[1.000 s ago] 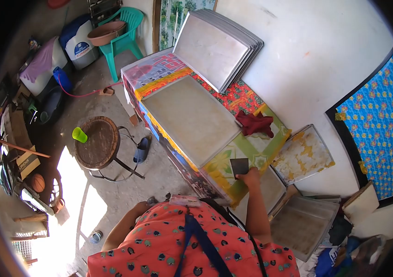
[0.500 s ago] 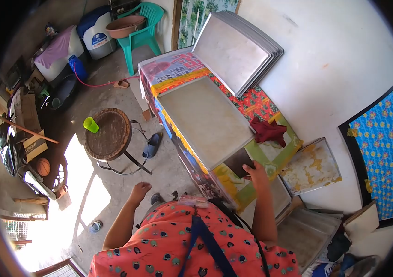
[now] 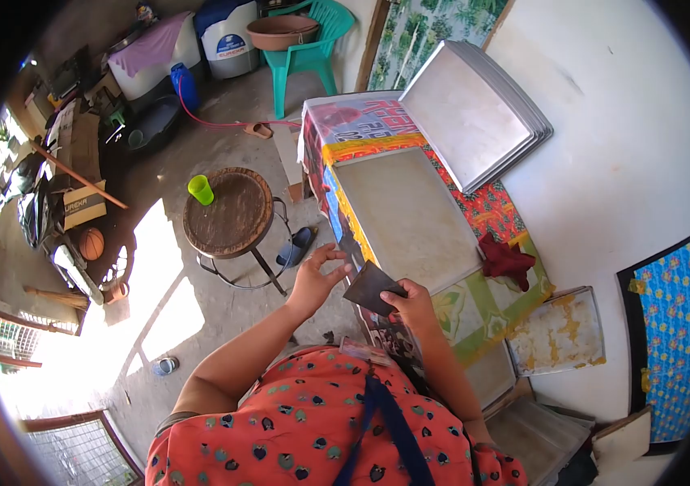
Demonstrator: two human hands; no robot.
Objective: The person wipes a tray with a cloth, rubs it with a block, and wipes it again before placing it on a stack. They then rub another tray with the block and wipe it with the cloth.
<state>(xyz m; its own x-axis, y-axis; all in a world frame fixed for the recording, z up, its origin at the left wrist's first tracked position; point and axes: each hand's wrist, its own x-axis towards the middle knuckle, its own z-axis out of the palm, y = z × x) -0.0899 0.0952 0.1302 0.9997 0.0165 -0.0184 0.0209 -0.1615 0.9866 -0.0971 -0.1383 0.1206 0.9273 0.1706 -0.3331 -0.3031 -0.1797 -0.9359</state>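
Beside table (image 3: 474,312): right hand (image 3: 411,304) pinches scraper (image 3: 371,287); left hand (image 3: 317,278) near.

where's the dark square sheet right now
Head view, centre: the dark square sheet is pinched in the right hand, off the near corner of the large tray, with the open left hand just left of it.

The person wears a coral-red short-sleeved top (image 3: 296,421) printed with small dark hearts and pale dots, a blue strap (image 3: 379,429) down its front, left hand (image 3: 313,279) and right hand (image 3: 411,304) bare.
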